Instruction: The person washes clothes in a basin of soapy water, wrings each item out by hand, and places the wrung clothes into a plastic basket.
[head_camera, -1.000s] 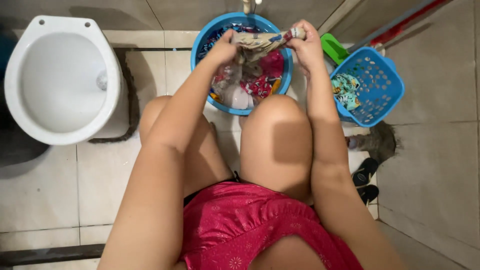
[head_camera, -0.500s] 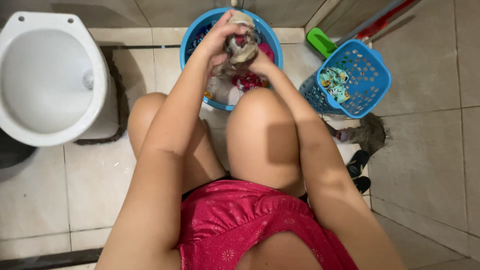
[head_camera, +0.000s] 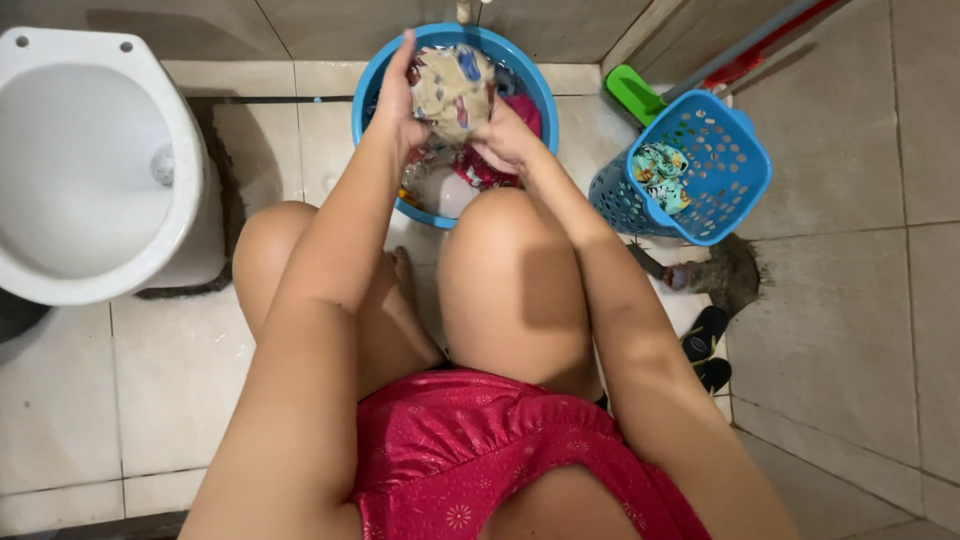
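Far left, one white toilet bowl (head_camera: 85, 165) on pale floor tiles (head_camera: 180, 370), seat up or absent, cannot tell which. Moving right: the person sits low, two bare knees in frame, red patterned garment (head_camera: 480, 460) across the lap. One round blue basin (head_camera: 375, 75) stands on the floor just beyond the knees, against the back wall, holding a heap of wet coloured laundry; the pieces are too tangled to count, but red, pink and white ones show. Both hands are raised over the basin. The left hand (head_camera: 398, 100) grips the left edge of one bunched cloth (head_camera: 452, 88), beige with small coloured prints, thumb up and fingers wrapped behind it. The right hand (head_camera: 508, 138) is closed on the cloth's lower right part, fingers curled into the fabric. The cloth is held clear above the laundry heap, wadded between the two hands, which nearly touch. Right of the basin, one green plastic piece (head_camera: 636, 95) lies beside one long red-and-grey handle running to the top corner. One blue perforated basket (head_camera: 735, 190) stands tilted, with one teal printed garment (head_camera: 660, 175) inside. Below it, one dark floor drain patch (head_camera: 735, 275), then two black sandals (head_camera: 708, 350) near the right leg.
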